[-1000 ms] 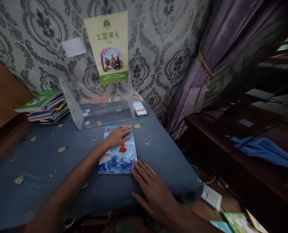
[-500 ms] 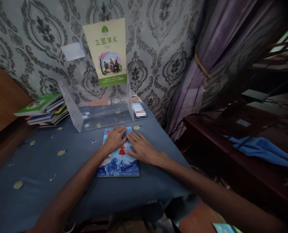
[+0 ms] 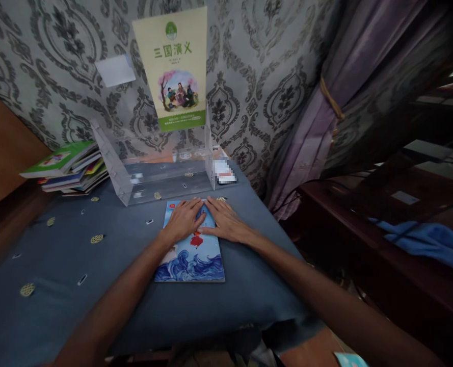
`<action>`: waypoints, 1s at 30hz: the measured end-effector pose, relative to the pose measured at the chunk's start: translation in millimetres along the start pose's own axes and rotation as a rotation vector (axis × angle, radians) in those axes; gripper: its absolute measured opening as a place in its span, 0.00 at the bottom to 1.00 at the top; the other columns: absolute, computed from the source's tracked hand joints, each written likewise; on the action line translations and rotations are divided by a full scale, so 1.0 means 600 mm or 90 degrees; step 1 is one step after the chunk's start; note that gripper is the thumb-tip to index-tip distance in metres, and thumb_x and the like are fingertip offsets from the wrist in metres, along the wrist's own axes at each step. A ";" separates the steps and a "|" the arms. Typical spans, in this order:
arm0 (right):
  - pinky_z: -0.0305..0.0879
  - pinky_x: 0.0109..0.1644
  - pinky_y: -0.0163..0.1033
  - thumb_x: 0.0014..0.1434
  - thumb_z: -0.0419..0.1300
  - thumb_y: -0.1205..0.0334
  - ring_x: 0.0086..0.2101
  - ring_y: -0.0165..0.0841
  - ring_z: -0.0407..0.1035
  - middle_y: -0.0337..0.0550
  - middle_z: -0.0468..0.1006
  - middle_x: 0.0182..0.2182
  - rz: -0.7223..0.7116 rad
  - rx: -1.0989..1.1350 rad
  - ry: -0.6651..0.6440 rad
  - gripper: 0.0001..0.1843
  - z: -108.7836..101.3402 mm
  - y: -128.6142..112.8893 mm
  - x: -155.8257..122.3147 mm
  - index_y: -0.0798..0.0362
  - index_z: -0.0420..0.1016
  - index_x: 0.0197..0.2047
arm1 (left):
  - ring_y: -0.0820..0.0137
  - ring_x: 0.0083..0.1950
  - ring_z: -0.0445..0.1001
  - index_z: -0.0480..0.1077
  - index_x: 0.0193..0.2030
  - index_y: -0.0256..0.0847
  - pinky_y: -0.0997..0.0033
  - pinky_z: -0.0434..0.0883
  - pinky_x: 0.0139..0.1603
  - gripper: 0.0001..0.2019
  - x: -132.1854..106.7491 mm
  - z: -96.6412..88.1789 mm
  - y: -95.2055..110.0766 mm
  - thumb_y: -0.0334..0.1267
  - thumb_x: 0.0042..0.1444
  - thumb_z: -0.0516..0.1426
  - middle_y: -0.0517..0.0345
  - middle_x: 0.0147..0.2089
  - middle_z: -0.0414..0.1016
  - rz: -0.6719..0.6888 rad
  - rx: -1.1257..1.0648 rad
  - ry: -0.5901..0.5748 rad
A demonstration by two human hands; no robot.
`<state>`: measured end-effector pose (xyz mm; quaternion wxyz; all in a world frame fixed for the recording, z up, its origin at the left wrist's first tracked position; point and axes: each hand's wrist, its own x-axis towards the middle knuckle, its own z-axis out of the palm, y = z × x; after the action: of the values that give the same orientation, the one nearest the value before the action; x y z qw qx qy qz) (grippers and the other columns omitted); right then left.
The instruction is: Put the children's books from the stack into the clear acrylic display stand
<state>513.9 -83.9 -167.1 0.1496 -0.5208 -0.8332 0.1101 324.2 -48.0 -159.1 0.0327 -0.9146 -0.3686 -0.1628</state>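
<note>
A blue picture book (image 3: pixel 191 262) with waves and a small red figure on its cover lies closed on the table in front of me. My left hand (image 3: pixel 184 219) rests flat on the upper left of the cover, fingers stretched out. Across the upper right lies my right hand (image 3: pixel 226 220), also flat, its thumb pointing in over the cover. The fingertips of both hands nearly meet close to the book's top edge. Parts of the cover's upper half are hidden under the hands.
Behind the book stands a clear acrylic stand (image 3: pixel 165 178). A cream and green book (image 3: pixel 180 61) is upright above it, by the patterned wall. Stacked books (image 3: pixel 71 165) lie at the left. A purple curtain (image 3: pixel 306 132) and a blue cloth (image 3: pixel 428 239) are at the right.
My right hand has shifted forward and outward along the book's right side, its fingers now pointing further up. My left hand stays nearly in place. The camera view has tilted slightly.
</note>
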 end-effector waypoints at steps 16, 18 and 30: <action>0.38 0.73 0.57 0.56 0.48 0.23 0.71 0.49 0.38 0.63 0.43 0.72 -0.032 0.035 -0.069 0.60 -0.013 0.014 -0.020 0.62 0.40 0.75 | 0.59 0.75 0.52 0.55 0.71 0.38 0.51 0.52 0.72 0.34 -0.014 0.001 -0.003 0.60 0.66 0.47 0.43 0.73 0.56 -0.016 -0.029 -0.090; 0.38 0.74 0.56 0.56 0.48 0.23 0.71 0.48 0.38 0.63 0.43 0.72 -0.043 0.032 -0.077 0.61 -0.017 0.014 -0.028 0.62 0.39 0.75 | 0.59 0.75 0.52 0.56 0.71 0.38 0.52 0.52 0.72 0.34 -0.014 -0.002 -0.002 0.60 0.66 0.47 0.43 0.73 0.55 -0.021 -0.029 -0.096; 0.38 0.73 0.57 0.59 0.44 0.24 0.72 0.47 0.36 0.65 0.42 0.72 -0.075 0.023 -0.078 0.58 -0.016 0.019 -0.035 0.65 0.41 0.74 | 0.60 0.76 0.50 0.52 0.73 0.40 0.46 0.49 0.73 0.29 -0.027 -0.011 0.019 0.52 0.71 0.42 0.45 0.74 0.53 0.014 -0.044 -0.128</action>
<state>535.5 -97.8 -164.7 0.1143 -0.4605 -0.8677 0.1481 319.4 -68.4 -157.4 -0.0342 -0.9310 -0.3540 -0.0829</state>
